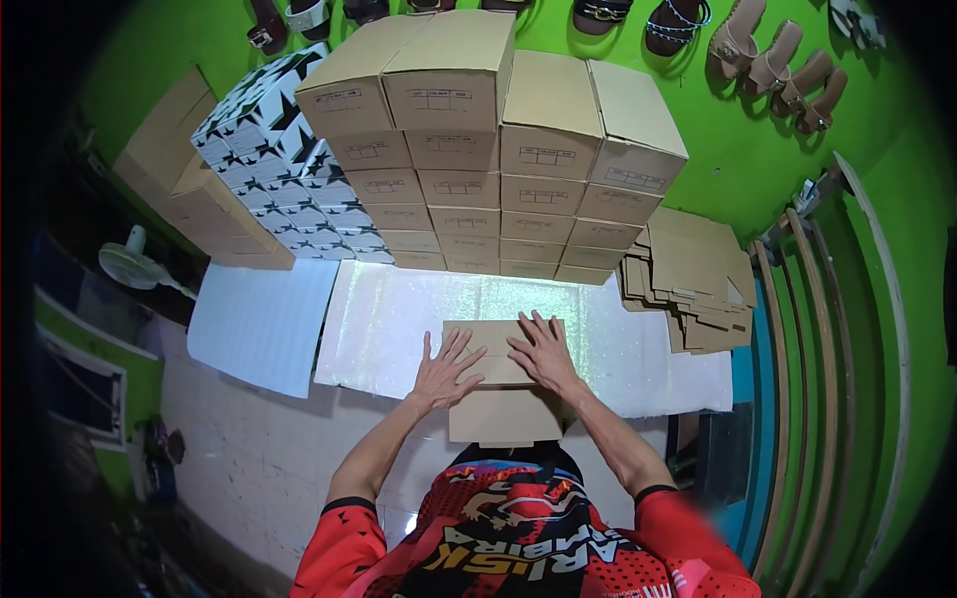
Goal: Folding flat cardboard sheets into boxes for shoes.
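A brown cardboard box (495,367) lies on the pale, glittery tabletop (389,309) right in front of me. One of its flaps (505,416) hangs toward me past the table's near edge. My left hand (449,371) rests on the left part of the cardboard, fingers spread and pointing away from me. On its right part lies my right hand (543,351), also spread, with fingertips near the far edge. Neither hand grasps anything. The cardboard's underside is hidden.
Stacked brown boxes (459,189) rise behind the table, beside white boxes with black stars (264,149). Flat cardboard pieces (698,269) pile up at the right. A white sheet (264,324) covers the left end. Sandals (768,60) hang on the green wall; a fan (135,261) stands far left.
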The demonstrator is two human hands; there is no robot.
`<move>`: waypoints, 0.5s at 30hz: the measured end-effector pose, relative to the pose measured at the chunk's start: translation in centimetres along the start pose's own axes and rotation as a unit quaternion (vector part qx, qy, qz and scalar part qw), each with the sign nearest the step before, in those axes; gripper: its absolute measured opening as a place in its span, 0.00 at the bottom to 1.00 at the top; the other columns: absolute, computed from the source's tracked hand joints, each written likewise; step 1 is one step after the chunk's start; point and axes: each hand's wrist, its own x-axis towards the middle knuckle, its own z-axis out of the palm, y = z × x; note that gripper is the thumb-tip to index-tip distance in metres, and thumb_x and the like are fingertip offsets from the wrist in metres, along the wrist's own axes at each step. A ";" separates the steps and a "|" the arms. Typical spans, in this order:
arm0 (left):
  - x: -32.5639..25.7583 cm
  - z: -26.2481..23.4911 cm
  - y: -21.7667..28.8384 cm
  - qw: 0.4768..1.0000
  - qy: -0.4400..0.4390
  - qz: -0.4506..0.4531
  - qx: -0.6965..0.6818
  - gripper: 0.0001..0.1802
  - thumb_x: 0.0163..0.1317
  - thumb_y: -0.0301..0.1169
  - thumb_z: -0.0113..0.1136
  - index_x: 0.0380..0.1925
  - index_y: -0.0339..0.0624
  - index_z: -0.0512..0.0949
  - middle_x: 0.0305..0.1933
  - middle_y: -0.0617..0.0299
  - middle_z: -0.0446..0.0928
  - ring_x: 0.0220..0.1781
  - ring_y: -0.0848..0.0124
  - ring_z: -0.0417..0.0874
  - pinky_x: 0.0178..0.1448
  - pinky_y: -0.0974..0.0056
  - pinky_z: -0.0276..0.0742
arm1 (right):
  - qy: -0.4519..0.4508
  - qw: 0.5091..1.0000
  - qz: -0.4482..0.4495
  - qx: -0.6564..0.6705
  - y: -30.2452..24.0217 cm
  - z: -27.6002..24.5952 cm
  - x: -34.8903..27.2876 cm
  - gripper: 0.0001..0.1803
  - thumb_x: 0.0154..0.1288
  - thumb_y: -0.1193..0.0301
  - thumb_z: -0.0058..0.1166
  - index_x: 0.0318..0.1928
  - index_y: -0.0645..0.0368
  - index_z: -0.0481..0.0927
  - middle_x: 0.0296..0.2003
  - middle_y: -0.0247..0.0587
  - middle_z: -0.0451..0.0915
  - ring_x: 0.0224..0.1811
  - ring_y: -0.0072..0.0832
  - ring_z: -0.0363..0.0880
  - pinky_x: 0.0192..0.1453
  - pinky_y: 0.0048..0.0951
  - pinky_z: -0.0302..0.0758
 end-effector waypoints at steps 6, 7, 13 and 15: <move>0.4 -0.3 0.5 1.000 -0.001 0.000 -0.005 0.37 0.74 0.64 0.46 0.81 0.73 0.62 0.90 0.61 0.47 0.91 0.57 0.40 0.82 0.22 0.22 | -0.002 0.998 0.050 -0.038 1.7 1.1 0.4 0.31 0.77 0.44 0.52 0.72 0.44 0.78 0.80 0.47 0.63 0.83 0.52 0.55 0.85 0.66 0.44; 0.4 -0.3 0.5 1.000 -0.001 -0.003 -0.006 0.37 0.74 0.64 0.46 0.81 0.73 0.62 0.90 0.61 0.47 0.91 0.57 0.40 0.82 0.22 0.22 | -0.006 0.998 0.056 -0.037 1.7 1.3 0.5 0.32 0.77 0.44 0.52 0.73 0.43 0.76 0.79 0.47 0.63 0.83 0.52 0.56 0.85 0.66 0.45; 0.6 0.0 0.7 1.000 0.011 0.003 -0.011 0.38 0.73 0.61 0.46 0.80 0.69 0.65 0.90 0.61 0.47 0.91 0.56 0.40 0.82 0.21 0.22 | 0.002 0.996 0.072 -0.043 1.6 2.1 0.6 0.34 0.76 0.44 0.54 0.75 0.43 0.73 0.77 0.47 0.67 0.81 0.51 0.59 0.85 0.64 0.46; 0.7 -0.2 0.9 1.000 0.001 0.007 -0.009 0.37 0.73 0.59 0.46 0.80 0.68 0.66 0.90 0.61 0.48 0.91 0.56 0.41 0.82 0.21 0.22 | -0.003 0.996 0.079 -0.046 1.7 2.1 0.5 0.34 0.75 0.44 0.54 0.75 0.44 0.73 0.77 0.47 0.67 0.81 0.51 0.60 0.85 0.64 0.46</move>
